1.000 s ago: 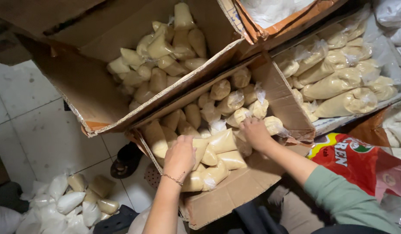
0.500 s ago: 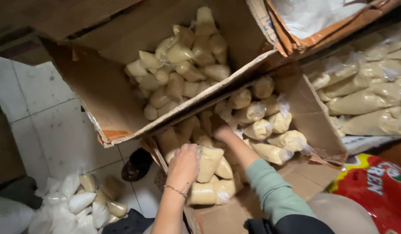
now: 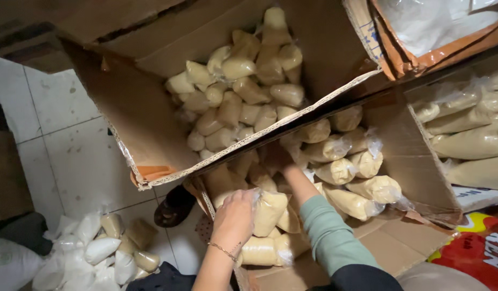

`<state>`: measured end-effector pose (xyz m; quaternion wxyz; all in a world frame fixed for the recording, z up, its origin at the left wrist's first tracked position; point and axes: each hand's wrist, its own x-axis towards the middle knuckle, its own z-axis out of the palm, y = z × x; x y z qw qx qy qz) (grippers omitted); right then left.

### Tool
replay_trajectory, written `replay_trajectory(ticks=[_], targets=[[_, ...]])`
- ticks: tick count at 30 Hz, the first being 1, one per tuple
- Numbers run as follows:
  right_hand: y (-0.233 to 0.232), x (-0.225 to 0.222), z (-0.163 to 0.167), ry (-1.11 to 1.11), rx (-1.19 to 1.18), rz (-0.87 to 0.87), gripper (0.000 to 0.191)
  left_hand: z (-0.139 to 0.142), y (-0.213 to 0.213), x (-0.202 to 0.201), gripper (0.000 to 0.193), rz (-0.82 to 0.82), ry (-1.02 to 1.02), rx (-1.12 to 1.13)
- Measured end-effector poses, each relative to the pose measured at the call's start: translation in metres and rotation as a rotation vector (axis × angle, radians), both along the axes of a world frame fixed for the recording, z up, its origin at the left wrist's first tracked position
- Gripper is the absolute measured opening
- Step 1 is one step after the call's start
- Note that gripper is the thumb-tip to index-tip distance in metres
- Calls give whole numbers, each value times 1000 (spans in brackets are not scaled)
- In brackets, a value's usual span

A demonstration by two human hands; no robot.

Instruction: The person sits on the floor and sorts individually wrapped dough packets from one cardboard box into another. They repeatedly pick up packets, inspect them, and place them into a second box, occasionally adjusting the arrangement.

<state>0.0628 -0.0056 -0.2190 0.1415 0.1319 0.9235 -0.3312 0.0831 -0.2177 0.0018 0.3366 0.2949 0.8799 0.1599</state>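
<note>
My left hand (image 3: 234, 218) grips a bag (image 3: 267, 211) in the box (image 3: 399, 140); my right hand (image 3: 276, 157), at one o'clock, reaches among bags, grip unclear.

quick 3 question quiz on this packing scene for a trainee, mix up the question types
1. True or false: the left hand rests on a clear bag of pale yellow powder in the near cardboard box.
2. Multiple choice: where does the right hand reach? A) to the loose bags on the floor tiles B) deep among the bags, under the flap of the upper box C) to the red sack
3. Fill in: the right forearm wears a ____ sleeve.

Key: 1 true; 2 B; 3 green
</note>
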Motion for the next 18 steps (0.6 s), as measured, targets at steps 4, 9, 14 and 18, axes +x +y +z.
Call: replay_trajectory(ticks=[4, 9, 14, 18], targets=[[0, 4, -1, -28, 51, 1, 33, -4, -4, -1, 36, -24, 28, -18], [-12, 9, 6, -12, 181, -26, 31, -7, -5, -2, 32, -20, 21, 3], [-15, 13, 23, 118, 351, 44, 28, -6, -8, -2, 36, -11, 52, 79], [-2, 19, 47, -102, 142, 198, 31, -3, -5, -1, 33, -17, 13, 44]])
